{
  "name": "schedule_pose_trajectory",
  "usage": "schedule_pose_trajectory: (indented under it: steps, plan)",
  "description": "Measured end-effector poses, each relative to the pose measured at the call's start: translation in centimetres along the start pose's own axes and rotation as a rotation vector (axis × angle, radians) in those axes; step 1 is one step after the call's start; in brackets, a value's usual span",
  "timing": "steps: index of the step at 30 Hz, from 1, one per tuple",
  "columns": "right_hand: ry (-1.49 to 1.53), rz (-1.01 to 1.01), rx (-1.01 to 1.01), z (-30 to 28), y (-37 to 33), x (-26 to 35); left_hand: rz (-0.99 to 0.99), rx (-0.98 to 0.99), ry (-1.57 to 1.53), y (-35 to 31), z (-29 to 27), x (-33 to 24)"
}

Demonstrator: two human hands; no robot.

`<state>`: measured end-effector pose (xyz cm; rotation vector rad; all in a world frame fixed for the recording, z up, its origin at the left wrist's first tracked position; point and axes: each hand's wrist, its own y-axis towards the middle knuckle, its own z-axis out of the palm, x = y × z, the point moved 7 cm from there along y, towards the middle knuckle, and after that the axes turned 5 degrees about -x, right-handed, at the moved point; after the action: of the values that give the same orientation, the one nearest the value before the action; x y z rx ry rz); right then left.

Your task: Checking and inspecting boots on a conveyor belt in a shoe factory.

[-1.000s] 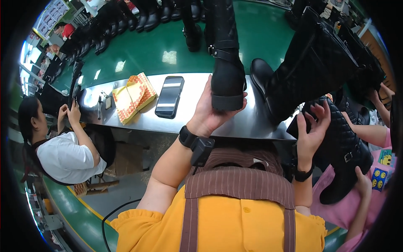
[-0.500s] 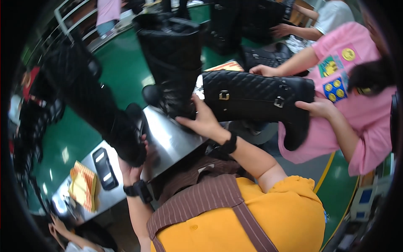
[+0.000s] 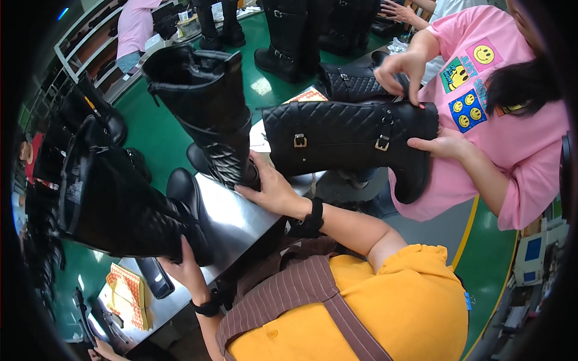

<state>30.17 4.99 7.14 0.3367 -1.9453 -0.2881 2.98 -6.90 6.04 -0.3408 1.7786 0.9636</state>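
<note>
My left hand [image 3: 185,271] is closed round the heel and ankle of a tall black boot [image 3: 114,207], which leans left with its open top toward the left. A second tall black boot [image 3: 208,99], with quilting at the ankle, stands tilted on the metal table [image 3: 241,222]; my right hand [image 3: 271,188] grips it low at the heel. Just right of that hand, a co-worker in a pink shirt holds another black boot [image 3: 337,135] sideways, quilted and with two buckles. One hand of the co-worker [image 3: 442,144] supports its foot end; the other [image 3: 403,72] is at the heel.
A dark flat rectangular object [image 3: 155,278] and a stack of yellow patterned papers [image 3: 129,295] lie on the metal table at lower left. Several buckled black boots [image 3: 280,45] stand on the green surface [image 3: 150,135] beyond. Another person's hand [image 3: 105,349] shows at the bottom left.
The boot in my left hand has swung down and left, showing its opening. My right hand's boot has shifted left. A co-worker's hand has moved from the sideways boot's shaft to its heel.
</note>
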Motion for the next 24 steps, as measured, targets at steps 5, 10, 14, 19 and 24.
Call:
schedule_pose_trajectory:
  steps: [5,10,14,19,24]
  plan:
    - [0.114,0.054,0.043,0.0,0.1,-0.5,-0.156,0.004,-0.139,2.5,-0.5,1.0]
    - [0.01,0.242,0.096,0.4,0.5,-2.2,-0.357,0.05,-0.105,1.8,-1.4,2.0]
    - [0.401,0.127,0.275,2.0,0.7,-1.0,-0.208,-0.044,-0.351,3.0,-2.7,0.5]
    - [0.403,0.109,0.145,2.1,0.5,-1.4,-0.307,-0.141,-0.507,3.5,-3.8,0.9]
    - [0.357,0.208,0.166,2.4,0.3,-2.8,-0.182,-0.16,-0.268,2.7,-4.3,1.1]
